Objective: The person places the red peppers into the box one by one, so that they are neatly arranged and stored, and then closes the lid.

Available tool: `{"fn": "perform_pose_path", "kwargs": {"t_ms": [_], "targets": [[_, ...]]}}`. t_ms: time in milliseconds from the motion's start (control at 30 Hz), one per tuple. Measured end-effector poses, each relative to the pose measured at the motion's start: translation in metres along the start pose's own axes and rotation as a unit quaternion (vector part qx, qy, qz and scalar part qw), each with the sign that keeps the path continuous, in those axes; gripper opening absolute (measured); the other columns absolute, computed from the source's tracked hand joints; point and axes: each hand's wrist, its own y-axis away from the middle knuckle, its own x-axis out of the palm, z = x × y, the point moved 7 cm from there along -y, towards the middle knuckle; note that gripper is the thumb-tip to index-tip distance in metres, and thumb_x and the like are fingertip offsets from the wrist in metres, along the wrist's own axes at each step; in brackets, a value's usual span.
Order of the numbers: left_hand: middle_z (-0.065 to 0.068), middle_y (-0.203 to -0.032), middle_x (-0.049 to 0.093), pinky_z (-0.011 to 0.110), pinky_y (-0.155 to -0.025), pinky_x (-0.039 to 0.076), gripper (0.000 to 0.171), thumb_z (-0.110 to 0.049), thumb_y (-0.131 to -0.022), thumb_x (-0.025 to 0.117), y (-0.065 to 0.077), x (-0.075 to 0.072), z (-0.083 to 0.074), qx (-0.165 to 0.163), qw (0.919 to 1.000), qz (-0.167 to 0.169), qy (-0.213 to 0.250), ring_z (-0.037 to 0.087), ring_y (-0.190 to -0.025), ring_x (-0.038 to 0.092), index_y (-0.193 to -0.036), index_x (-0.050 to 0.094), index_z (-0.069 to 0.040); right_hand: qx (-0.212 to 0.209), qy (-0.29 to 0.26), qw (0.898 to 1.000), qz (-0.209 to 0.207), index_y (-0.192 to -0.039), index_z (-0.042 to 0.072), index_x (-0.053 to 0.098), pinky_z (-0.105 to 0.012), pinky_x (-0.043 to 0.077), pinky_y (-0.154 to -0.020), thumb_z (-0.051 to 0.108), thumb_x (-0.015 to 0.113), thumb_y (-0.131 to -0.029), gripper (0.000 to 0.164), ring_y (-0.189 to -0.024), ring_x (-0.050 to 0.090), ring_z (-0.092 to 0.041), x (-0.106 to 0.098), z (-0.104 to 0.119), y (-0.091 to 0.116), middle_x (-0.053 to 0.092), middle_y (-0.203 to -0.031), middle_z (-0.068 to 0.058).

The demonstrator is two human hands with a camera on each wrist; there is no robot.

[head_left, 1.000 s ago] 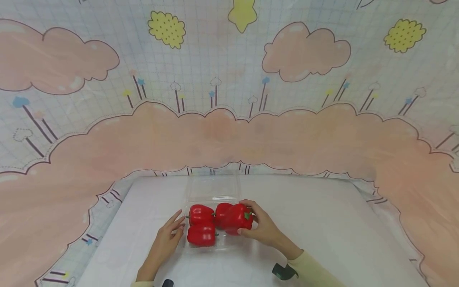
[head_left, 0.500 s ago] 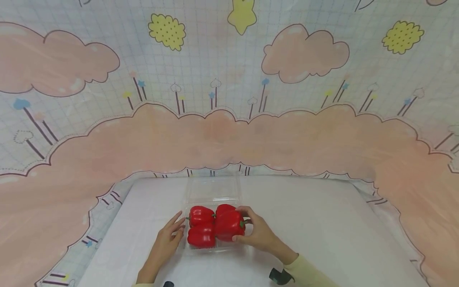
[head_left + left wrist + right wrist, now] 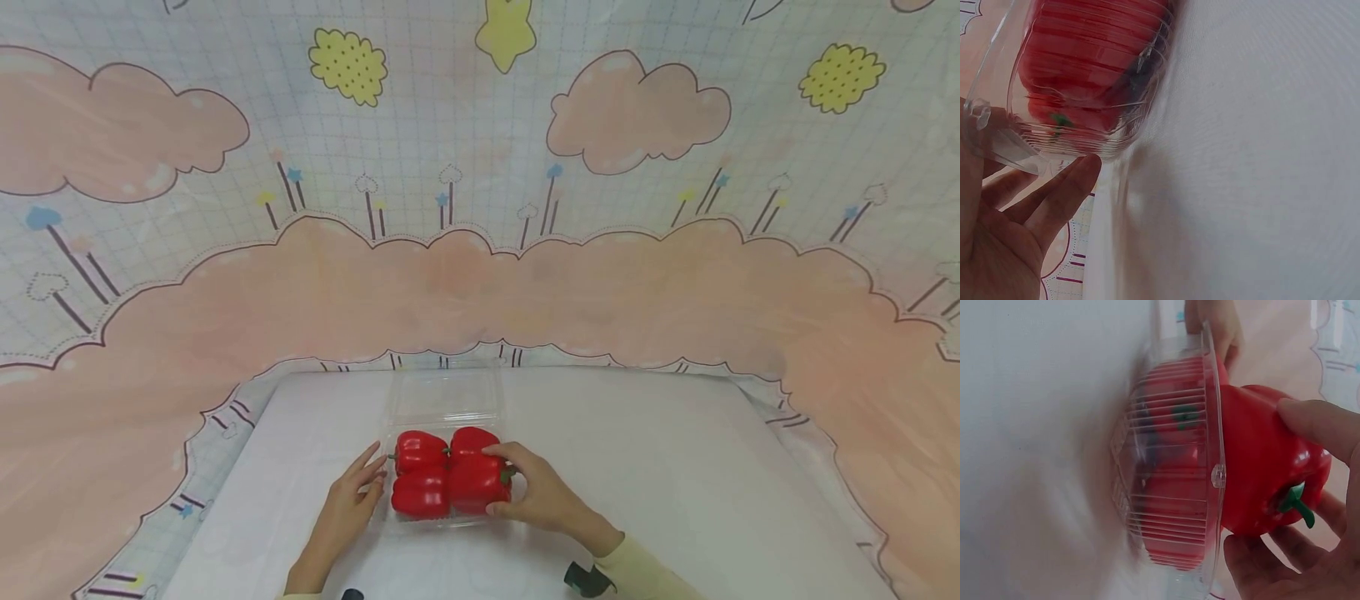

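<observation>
A clear plastic clamshell box [image 3: 442, 523] stands on the table with several red bell peppers in it. Thumb and fingers of my right hand [image 3: 551, 493] grip another bell pepper [image 3: 474, 485] by its sides, its green stem turned toward the palm. In the right wrist view this held pepper [image 3: 1272, 456] sits at the rim, mostly above the ribbed box wall [image 3: 1172, 506]. My left hand [image 3: 348, 500] lies along the box's left side, fingers extended; in the left wrist view its fingertips touch the ribbed wall [image 3: 1066, 140].
The box's clear lid [image 3: 446, 396] lies folded back on the far side. A white cloth covers the table [image 3: 675, 467]. Behind it hangs a patterned curtain [image 3: 525, 292] with clouds. A dark strap piece [image 3: 587, 579] hangs at the right wrist.
My right hand has moved left and toward me, lowering the bell pepper into the front right of the box. My left hand has stayed at the box's side.
</observation>
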Motion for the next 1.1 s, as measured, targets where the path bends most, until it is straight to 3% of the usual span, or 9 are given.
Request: {"fn": "perform_pose_path", "kwargs": {"t_ms": [533,767,867,1100], "targets": [[0.014,-0.151,0.047,0.033,-0.085,0.061,0.043,-0.002,-0.094,0.059,0.0015,-0.0006,-0.0017,0.002,1.0000,0.001,0.001,0.032,-0.115,0.066,-0.137,0.056,-0.002,0.011,0.041,0.999,0.021,-0.136,0.023,0.048,-0.027,0.058,-0.091,0.030,0.082,-0.078,0.068,-0.116,0.059,-0.019,0.0024,0.0003,-0.0019,0.058,-0.132,0.000],[0.013,-0.152,0.046,0.034,-0.086,0.061,0.044,-0.003,-0.095,0.059,0.0009,-0.0007,-0.0014,-0.006,1.0000,0.007,0.000,0.032,-0.117,0.065,-0.139,0.055,-0.003,0.021,0.003,1.000,0.019,-0.135,0.021,0.050,-0.021,0.058,-0.085,0.040,0.065,-0.092,0.049,-0.114,0.059,-0.020,0.0029,-0.0014,-0.0034,0.059,-0.131,0.000],[0.013,-0.152,0.046,0.034,-0.086,0.061,0.045,-0.003,-0.095,0.059,0.0003,-0.0009,-0.0016,-0.009,0.9999,0.007,0.001,0.032,-0.118,0.065,-0.140,0.054,-0.004,0.026,0.008,0.999,0.020,-0.136,0.021,0.051,-0.025,0.060,-0.085,0.040,0.063,-0.094,0.047,-0.116,0.059,-0.023,0.0038,-0.0029,-0.0045,0.059,-0.132,-0.002],[0.012,-0.153,0.044,0.032,-0.085,0.061,0.043,-0.004,-0.095,0.059,0.0016,-0.0013,-0.0023,-0.005,1.0000,0.004,0.002,0.032,-0.118,0.065,-0.138,0.056,-0.003,0.033,0.036,0.998,0.032,-0.135,0.020,0.054,-0.035,0.061,-0.091,0.033,0.071,-0.088,0.052,-0.122,0.058,-0.024,0.0084,-0.0066,-0.0051,0.059,-0.135,-0.002]]}}
